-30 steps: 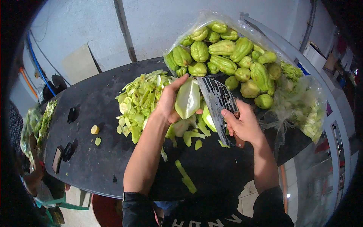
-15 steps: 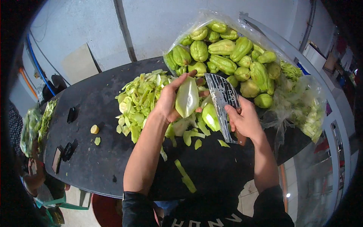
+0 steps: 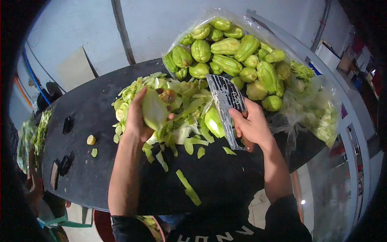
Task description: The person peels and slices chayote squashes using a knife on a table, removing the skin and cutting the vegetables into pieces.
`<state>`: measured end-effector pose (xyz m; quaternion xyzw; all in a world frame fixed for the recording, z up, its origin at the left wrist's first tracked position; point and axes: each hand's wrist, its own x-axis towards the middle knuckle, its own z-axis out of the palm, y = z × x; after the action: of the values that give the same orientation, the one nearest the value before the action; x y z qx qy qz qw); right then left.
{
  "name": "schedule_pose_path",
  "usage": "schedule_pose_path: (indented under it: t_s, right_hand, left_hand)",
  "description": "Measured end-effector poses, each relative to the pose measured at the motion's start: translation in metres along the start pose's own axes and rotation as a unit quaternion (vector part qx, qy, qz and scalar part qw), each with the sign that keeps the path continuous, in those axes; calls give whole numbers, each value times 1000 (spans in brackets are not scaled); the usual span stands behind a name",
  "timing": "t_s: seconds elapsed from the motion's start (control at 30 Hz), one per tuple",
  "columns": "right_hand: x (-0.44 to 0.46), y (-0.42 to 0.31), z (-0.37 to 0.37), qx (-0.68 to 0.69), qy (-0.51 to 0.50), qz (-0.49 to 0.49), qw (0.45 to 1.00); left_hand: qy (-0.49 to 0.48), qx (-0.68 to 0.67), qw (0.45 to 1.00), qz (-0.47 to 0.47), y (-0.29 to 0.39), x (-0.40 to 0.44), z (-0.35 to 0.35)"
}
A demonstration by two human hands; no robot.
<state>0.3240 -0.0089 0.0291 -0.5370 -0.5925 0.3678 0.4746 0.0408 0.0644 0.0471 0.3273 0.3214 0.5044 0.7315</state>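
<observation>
My left hand (image 3: 137, 117) is wrapped round a peeled pale green chayote (image 3: 154, 109), over the left part of a heap of peels (image 3: 189, 105). In my right hand (image 3: 253, 123) is the wooden handle of a wide knife (image 3: 225, 105), its blade upright and pointing up and away from me. Just left of the blade lies another peeled chayote (image 3: 214, 122), partly covered by it. Whole chayotes (image 3: 225, 46) fill an open clear plastic bag behind the knife.
On the dark table (image 3: 96, 177) are a yellowish cut piece (image 3: 91, 140), a phone (image 3: 54, 175) and small black objects (image 3: 67, 124). A bag of shredded greens (image 3: 318, 113) stands right. Another person's arm (image 3: 34, 189) shows far left, beside bagged greens (image 3: 27, 141).
My left hand has moved left with its chayote, away from the knife. The chayote has turned. The whole view has shifted slightly, and a container of green pieces now shows below the table.
</observation>
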Motion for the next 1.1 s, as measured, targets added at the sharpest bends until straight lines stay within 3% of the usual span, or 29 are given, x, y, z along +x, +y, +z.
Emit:
schedule_pose_path:
  t_s: [0.03, 0.23, 0.33, 0.37, 0.43, 0.47, 0.5, 0.6, 0.63, 0.7, 0.77, 0.8, 0.9, 1.03, 1.1]
  right_hand:
    - [-1, 2, 0, 2, 0, 4, 1000]
    - [-4, -5, 3, 10, 0, -9, 1000]
    - [-3, -3, 1, 10, -3, 4, 1000]
    - [-3, -3, 1, -2, 3, 11, 1000]
    - [-2, -5, -1, 12, -2, -6, 1000]
    - [-2, -7, -3, 0, 1, -5, 1000]
    - [-4, -4, -4, -12, 7, -1, 1000]
    - [-2, 3, -9, -7, 7, -7, 1000]
    - [-3, 2, -9, -7, 8, -17, 1000]
    - [-3, 3, -8, 27, 7, -22, 999]
    - [-3, 1, -7, 5, 1, -30, 1000]
    - [-2, 1, -8, 5, -6, -44, 999]
    - [-3, -2, -4, 4, -6, -18, 1000]
    - [-2, -2, 1, 24, -26, -37, 999]
    - [-2, -2, 1, 14, -20, -33, 999]
  left_hand:
    - [-16, -33, 999, -11, 1, -3, -13]
    - [94, -152, 982, 55, -2, -8, -53]
    - [121, -150, 979, 70, -2, -7, -54]
    - [56, -165, 984, 42, -1, -12, -65]
    - [110, -94, 987, 72, 1, -33, -63]
    - [41, -129, 989, 53, 6, -51, -79]
    - [148, -96, 981, 76, 11, -73, -77]
    - [132, -37, 969, 204, 16, -163, -97]
    - [234, -11, 936, 263, 8, -190, -106]
    - [132, 54, 945, 293, 1, -256, -142]
    - [250, 163, 917, 266, -22, -326, -181]
    - [302, 225, 873, 311, -46, -343, -194]
    - [414, 326, 829, 189, -90, -372, -187]
    - [297, 455, 835, -84, -179, -362, -183]
    - [238, 506, 811, -169, -220, -347, -203]
